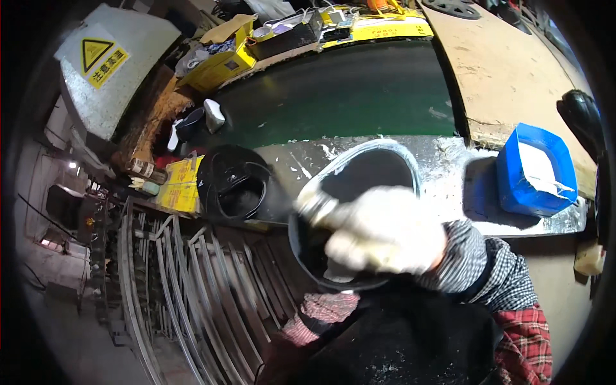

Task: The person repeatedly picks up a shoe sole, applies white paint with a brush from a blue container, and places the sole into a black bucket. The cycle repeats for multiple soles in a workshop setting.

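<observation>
A black shoe or boot (366,172) is tilted over the near edge of the bench, with a broad band of whitish coating along its oval rim. My right hand (391,231), in a white glove and blurred by motion, is closed round a brush (316,204) whose pale head touches the left side of that rim. My left arm reaches up beneath the shoe; a pale patch in its dark opening looks like my left hand (340,272), supporting it, with the fingers mostly hidden. Left of it rests a similar black shoe (234,183) with its opening toward me.
A blue tub (536,170) of white paste stands on the smeared metal ledge (443,186) at right. Behind lies a dark green belt (333,96). Yellow cartons (221,67) line the far side. A metal rack (192,282) stands at lower left, below a hood (119,64) bearing a warning sign.
</observation>
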{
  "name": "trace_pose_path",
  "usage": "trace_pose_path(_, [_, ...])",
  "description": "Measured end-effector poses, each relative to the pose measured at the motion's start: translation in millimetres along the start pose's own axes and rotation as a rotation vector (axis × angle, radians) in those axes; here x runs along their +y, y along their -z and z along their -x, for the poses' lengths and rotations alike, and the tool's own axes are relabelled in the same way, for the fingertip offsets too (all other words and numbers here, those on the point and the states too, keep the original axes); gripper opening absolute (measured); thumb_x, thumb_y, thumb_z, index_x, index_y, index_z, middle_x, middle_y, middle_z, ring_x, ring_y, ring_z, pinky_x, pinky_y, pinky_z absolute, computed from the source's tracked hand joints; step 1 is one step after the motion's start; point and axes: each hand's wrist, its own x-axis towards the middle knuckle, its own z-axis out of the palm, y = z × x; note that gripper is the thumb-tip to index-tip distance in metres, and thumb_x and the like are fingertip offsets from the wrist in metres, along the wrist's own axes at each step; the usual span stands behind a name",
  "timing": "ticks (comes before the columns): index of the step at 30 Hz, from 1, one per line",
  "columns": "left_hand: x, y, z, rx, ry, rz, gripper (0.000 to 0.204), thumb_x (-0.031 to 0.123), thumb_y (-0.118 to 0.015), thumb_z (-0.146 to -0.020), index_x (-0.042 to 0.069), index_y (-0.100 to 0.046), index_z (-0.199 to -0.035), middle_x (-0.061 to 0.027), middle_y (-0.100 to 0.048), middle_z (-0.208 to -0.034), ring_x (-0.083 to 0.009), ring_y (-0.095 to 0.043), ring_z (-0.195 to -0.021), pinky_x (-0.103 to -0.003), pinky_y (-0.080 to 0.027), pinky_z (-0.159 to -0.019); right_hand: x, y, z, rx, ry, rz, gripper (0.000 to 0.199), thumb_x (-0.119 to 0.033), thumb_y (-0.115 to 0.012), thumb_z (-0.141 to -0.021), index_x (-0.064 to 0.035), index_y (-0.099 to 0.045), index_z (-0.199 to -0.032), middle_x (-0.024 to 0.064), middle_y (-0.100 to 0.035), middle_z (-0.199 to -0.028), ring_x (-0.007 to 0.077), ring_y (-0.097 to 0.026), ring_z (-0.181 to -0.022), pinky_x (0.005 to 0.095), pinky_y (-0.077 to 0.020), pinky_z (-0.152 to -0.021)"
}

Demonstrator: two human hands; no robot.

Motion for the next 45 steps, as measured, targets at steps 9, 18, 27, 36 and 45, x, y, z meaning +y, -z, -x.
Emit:
trace_pose_path(9, [37,27,-26,-0.224,0.277,0.37,0.021,0.007,-0.057,-0.099,-0.001,-0.066,-0.116,-0.0068,-0.07,-0.104,-0.0139,-0.065,-0.092,-0.028,-0.054,-0.081,-28,-28,29,-0.086,0.265,-0.212,0.027,-0.029,-0.068,-0.093,-0.0059,-0.072,-0.107,0.0078,-0.068,-0.08,0.0218,-0.069,-0.076,0.0282,-0.0555,-0.065])
trace_pose_path(18, [100,36,-31,-0.12,0.246,0.114,0.019,0.012,-0.063,-0.097,-0.002,-0.068,-0.109,-0.009,-0.073,-0.094,-0.0146,-0.068,-0.077,-0.027,-0.054,-0.065,-54,52,125,0.343,-0.754,-0.57,0.022,-0.012,-0.068,-0.092,0.0029,-0.067,-0.109,0.0063,-0.073,-0.093,0.0077,-0.064,-0.074,0.0232,-0.0524,-0.068])
trace_pose_path(27, [88,24,21,0.154,0.109,-0.003,0.009,0.011,-0.063,-0.098,0.002,-0.066,-0.099,-0.0071,-0.069,-0.092,-0.0151,-0.065,-0.084,-0.031,-0.055,-0.075,18,58,90,0.582,-0.127,0.157,0.027,-0.016,-0.059,-0.101,0.0057,-0.065,-0.116,0.0091,-0.067,-0.09,0.0096,-0.061,-0.075,0.0224,-0.0487,-0.065])
trace_pose_path(36, [89,6,3,0.166,0.105,0.376,0.035,0.006,-0.057,-0.099,-0.001,-0.056,-0.133,-0.0091,-0.063,-0.124,-0.0194,-0.062,-0.11,-0.035,-0.05,-0.098,27,24,111,-0.055,0.084,-0.399,0.038,-0.026,-0.078,-0.086,0.0006,-0.07,-0.112,0.0118,-0.07,-0.084,0.0301,-0.068,-0.072,0.0388,-0.055,-0.065])
trace_pose_path(45, [9,55,-137,0.13,0.353,0.805,0.046,0.016,-0.052,-0.102,0.008,-0.044,-0.146,-0.0133,-0.059,-0.128,-0.0185,-0.056,-0.093,-0.03,-0.046,-0.077,58,50,120,-0.052,-0.416,-0.184,0.042,-0.04,-0.076,-0.081,-0.0059,-0.074,-0.106,0.0124,-0.069,-0.077,0.0332,-0.067,-0.07,0.041,-0.0533,-0.065])
